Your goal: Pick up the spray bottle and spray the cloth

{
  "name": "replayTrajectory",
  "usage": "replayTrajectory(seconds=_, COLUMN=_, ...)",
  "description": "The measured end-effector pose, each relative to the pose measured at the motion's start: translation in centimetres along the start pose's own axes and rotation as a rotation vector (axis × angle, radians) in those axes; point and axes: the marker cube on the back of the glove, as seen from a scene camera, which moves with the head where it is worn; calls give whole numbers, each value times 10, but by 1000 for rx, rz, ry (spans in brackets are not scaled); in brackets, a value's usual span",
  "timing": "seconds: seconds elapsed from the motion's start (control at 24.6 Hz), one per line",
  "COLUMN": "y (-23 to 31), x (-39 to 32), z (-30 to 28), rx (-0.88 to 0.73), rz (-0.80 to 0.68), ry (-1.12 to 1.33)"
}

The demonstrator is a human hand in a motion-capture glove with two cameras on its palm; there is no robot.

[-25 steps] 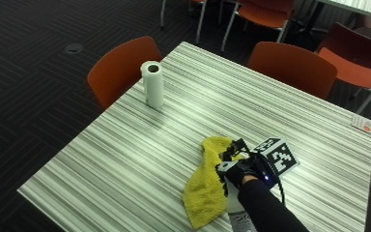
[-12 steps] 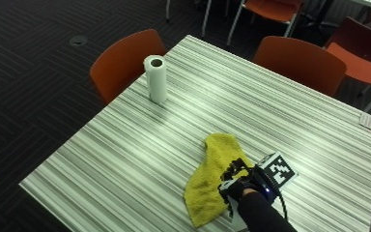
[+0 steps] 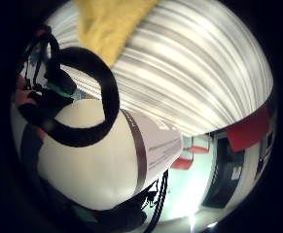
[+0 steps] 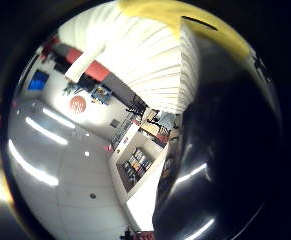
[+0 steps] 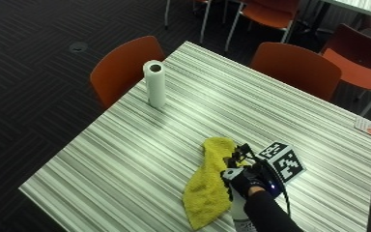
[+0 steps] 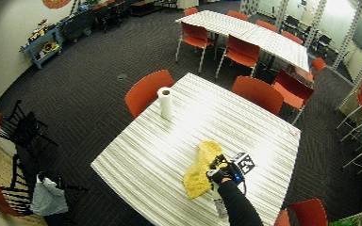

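In the outside view my gloved right hand (image 5: pixel 245 177) grips the top of a white spray bottle (image 5: pixel 239 212), just right of a crumpled yellow cloth (image 5: pixel 207 187) on the striped table (image 5: pixel 140 145). The bottle's body extends from under the hand toward the table's near edge. Its head is hidden by the glove. The little finger side palm view is largely filled by the white bottle (image 3: pixel 107 160) with its label, and the cloth (image 3: pixel 113 26) lies on the table just beyond it. In the wide view the hand (image 6: pixel 223 174) sits beside the cloth (image 6: pixel 200 170).
A paper towel roll (image 5: pixel 154 83) stands upright near the table's far left edge. Orange chairs (image 5: pixel 124 67) (image 5: pixel 294 67) are pushed up to the left and far sides. A small card (image 5: pixel 366 126) lies at the right edge.
The outside camera has shifted. The hand still holds the bottle beside the cloth, with no clear move of either.
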Motion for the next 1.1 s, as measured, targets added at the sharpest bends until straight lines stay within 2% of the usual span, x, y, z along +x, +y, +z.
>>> replayTrajectory(seconds=0.08, y=27, x=-1, z=-19, rx=88, rz=-102, ry=35)
replayTrajectory(seconds=0.24, y=46, x=-15, z=-27, rx=257, rz=-336, ry=1)
replayTrajectory(seconds=0.45, y=68, x=-26, z=-30, rx=400, rz=-656, ry=-206)
replayTrajectory(seconds=0.57, y=81, x=-27, z=-29, rx=457, rz=-790, ry=-305)
replayTrajectory(seconds=0.77, y=86, x=-26, z=-29, rx=521, rz=-825, ry=-328)
replayTrajectory(seconds=1.1, y=79, x=-52, z=-9, rx=503, rz=-800, ry=-320)
